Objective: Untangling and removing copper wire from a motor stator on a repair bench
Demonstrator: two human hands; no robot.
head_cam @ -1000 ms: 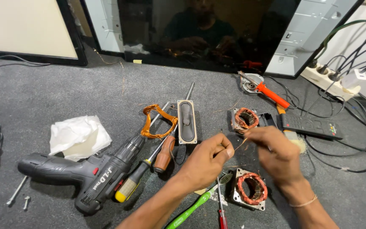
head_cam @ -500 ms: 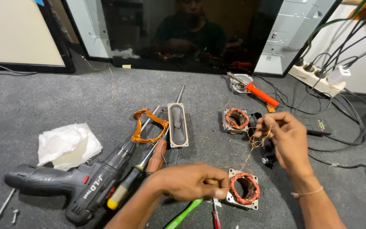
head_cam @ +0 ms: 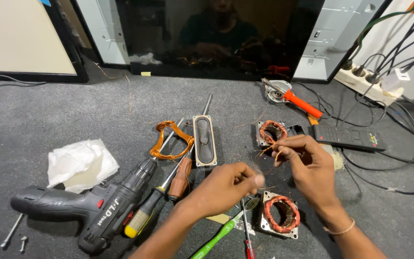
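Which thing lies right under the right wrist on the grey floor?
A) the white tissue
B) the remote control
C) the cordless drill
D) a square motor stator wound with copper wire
D: the copper-wound stator lies just beside and below the right hand; the others lie farther off.

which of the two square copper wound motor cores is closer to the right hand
The far motor core, just beyond the right hand, whose fingertips nearly overlap it. The near motor core lies lower in view, beside the wrist.

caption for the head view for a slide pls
Both hands, left hand and right hand, pinch thin copper wire above a motor stator.
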